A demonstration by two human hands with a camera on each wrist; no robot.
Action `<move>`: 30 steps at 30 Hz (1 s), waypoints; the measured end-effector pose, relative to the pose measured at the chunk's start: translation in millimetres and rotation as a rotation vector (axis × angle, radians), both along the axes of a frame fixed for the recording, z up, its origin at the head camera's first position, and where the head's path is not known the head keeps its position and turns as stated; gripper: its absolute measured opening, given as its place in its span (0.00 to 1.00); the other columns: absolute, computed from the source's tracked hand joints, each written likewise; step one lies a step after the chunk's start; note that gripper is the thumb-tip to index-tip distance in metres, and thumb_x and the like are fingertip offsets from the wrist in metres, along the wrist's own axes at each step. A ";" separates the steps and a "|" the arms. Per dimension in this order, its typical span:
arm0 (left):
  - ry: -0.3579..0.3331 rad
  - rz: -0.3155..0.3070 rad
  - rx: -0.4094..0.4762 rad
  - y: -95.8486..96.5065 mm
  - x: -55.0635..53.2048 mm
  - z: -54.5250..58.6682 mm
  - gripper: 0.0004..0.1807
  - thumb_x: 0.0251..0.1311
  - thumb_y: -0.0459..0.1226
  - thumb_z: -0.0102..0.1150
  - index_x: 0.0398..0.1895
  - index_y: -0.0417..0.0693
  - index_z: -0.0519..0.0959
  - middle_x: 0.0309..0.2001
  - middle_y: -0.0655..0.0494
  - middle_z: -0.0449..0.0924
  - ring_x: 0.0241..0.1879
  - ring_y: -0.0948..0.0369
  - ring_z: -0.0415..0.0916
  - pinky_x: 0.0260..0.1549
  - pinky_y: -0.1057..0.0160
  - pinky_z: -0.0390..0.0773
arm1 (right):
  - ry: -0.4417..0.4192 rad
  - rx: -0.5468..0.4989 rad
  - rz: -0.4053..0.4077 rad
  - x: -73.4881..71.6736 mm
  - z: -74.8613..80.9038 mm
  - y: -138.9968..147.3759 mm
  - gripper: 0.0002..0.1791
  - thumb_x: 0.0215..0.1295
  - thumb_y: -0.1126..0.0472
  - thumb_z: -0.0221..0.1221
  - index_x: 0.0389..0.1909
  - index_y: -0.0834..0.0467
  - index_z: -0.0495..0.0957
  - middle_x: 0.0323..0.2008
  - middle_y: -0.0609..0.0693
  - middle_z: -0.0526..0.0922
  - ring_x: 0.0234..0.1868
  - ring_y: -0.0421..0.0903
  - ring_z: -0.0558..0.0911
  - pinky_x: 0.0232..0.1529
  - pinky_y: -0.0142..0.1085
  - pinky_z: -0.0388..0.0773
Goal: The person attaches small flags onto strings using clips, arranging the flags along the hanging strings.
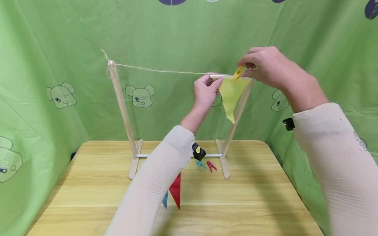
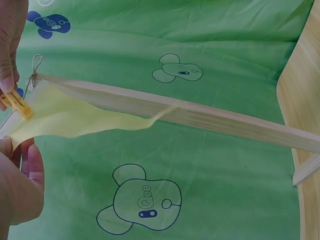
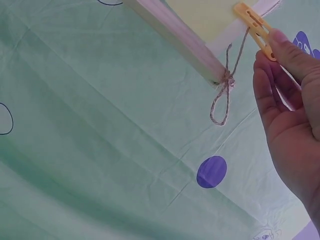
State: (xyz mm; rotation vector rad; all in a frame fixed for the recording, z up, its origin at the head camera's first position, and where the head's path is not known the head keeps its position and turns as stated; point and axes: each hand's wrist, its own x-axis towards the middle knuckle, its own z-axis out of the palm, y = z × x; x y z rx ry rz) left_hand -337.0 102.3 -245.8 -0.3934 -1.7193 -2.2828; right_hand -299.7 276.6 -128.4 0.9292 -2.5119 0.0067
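In the head view my left hand [image 1: 205, 90] pinches the top left corner of a yellow pennant [image 1: 233, 93] against a twine line [image 1: 159, 70]. My right hand [image 1: 267, 67] pinches a yellow clothespin [image 1: 238, 72], whose jaws sit over the pennant's white top band and the string. The pennant hangs point down in front of the right wooden post [image 1: 240, 108]. The left wrist view shows the clothespin [image 2: 20, 104] across the band, close to the left fingertips. A knotted twine loop [image 3: 220, 107] hangs at the post's tip in the right wrist view.
The left wooden post [image 1: 122, 105] holds the string's other end. A white rod [image 1: 214, 155] joins the two feet. On the wooden table [image 1: 88, 190] lie a teal clothespin [image 1: 200, 165], a red clothespin [image 1: 211, 166], a red pennant [image 1: 175, 191] and a blue one [image 1: 165, 200], partly behind my left sleeve.
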 end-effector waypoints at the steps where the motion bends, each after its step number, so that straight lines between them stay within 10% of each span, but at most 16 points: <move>1: -0.001 0.002 0.002 -0.1 0.2 -0.3 0.10 0.66 0.29 0.66 0.46 0.31 0.83 0.35 0.46 0.84 0.23 0.66 0.75 0.25 0.71 0.81 | -0.014 -0.003 -0.013 0.3 -0.1 -0.5 0.15 0.61 0.69 0.71 0.49 0.66 0.85 0.43 0.64 0.84 0.41 0.59 0.84 0.44 0.54 0.85; 30: -0.013 -0.030 -0.087 -12.5 -2.8 -3.8 0.10 0.67 0.30 0.65 0.48 0.33 0.83 0.37 0.48 0.83 0.28 0.65 0.77 0.36 0.59 0.87 | -0.066 -0.155 -0.063 2.1 -17.2 -3.7 0.21 0.68 0.65 0.67 0.60 0.68 0.79 0.50 0.66 0.82 0.49 0.60 0.84 0.50 0.54 0.83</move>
